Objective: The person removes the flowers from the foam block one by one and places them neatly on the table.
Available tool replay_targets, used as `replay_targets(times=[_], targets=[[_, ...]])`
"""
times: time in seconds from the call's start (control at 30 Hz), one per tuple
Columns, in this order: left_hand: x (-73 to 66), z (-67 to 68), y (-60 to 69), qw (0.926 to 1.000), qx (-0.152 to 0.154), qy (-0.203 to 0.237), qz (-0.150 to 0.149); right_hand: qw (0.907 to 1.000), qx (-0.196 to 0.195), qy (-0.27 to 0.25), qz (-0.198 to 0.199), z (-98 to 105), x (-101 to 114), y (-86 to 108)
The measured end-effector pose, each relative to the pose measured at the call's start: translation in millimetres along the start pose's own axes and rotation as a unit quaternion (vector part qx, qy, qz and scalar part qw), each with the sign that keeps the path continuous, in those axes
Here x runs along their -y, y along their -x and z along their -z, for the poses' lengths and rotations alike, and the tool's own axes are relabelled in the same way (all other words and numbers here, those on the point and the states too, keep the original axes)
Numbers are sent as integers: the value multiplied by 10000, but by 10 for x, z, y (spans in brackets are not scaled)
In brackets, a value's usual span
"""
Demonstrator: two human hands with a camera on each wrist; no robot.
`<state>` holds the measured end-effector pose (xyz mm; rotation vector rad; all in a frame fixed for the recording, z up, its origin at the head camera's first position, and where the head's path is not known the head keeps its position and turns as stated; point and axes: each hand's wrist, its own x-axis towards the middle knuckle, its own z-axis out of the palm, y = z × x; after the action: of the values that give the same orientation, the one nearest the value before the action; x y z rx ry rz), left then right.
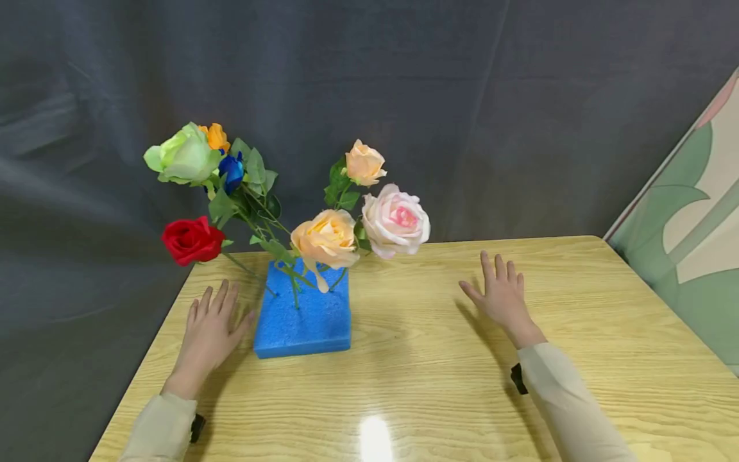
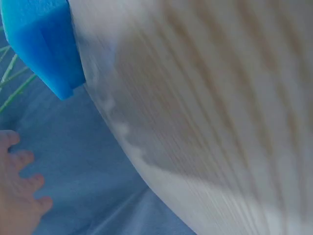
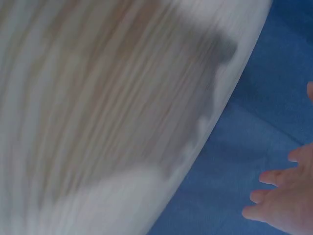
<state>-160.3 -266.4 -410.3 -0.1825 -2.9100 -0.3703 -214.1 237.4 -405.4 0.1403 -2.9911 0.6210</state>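
Note:
Several artificial roses stand with their stems in a blue foam block [image 1: 306, 330] on the table. To the left lean a red rose [image 1: 193, 240], a pale green rose [image 1: 187, 155], a blue rose [image 1: 232, 172] and an orange flower [image 1: 216, 137]. At the front is a large peach rose [image 1: 326, 239], with a pink-white rose [image 1: 396, 221] and a smaller peach rose [image 1: 365, 163] to its right. My left hand [image 1: 209, 333], fingers spread, hovers left of the block and holds nothing. Far to the block's right, my right hand [image 1: 503, 298] is also spread, with nothing in it.
The wooden table [image 1: 427, 385] fills the foreground, and a dark grey curtain [image 1: 462, 115] hangs behind it and along its left. A panel with a leaf pattern [image 1: 693, 237] stands at the right edge. Small black devices [image 1: 519, 378] sit under both wrists.

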Motion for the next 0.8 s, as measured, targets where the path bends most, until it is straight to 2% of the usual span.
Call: replay_targets(times=[0.13, 0.23, 0.33, 0.4, 0.47, 0.5, 0.57, 0.67, 0.8], targets=[[-89, 11, 81, 9970, -484, -180, -581, 9983, -84, -568, 137, -55, 78, -43], [-161, 15, 133, 9883, -1013, -300, -1099, 9939, -68, -1085, 176, -96, 145, -79], [-234, 9, 170, 9704, -1641, -348, -1736, 9873, 8, -1582, 150, -126, 245, -112], [-302, 1, 180, 9531, -2033, -314, -2219, 9827, 30, -1847, 141, -145, 330, -127], [-388, -8, 180, 9373, -2259, -228, -2646, 9770, 17, -2130, 130, -161, 428, -139], [-433, -17, 177, 9312, -2288, -168, -2834, 9735, 2, -2284, 138, -171, 476, -148], [-538, -38, 169, 9235, -2250, -41, -3106, 9657, -45, -2592, 156, -201, 567, -170], [-676, -86, 153, 9165, -2021, 131, -3449, 9530, -49, -3025, 142, -246, 688, -199], [-809, -170, 119, 9076, -1799, 66, -3793, 9372, 31, -3488, 96, -303, 825, -223]])
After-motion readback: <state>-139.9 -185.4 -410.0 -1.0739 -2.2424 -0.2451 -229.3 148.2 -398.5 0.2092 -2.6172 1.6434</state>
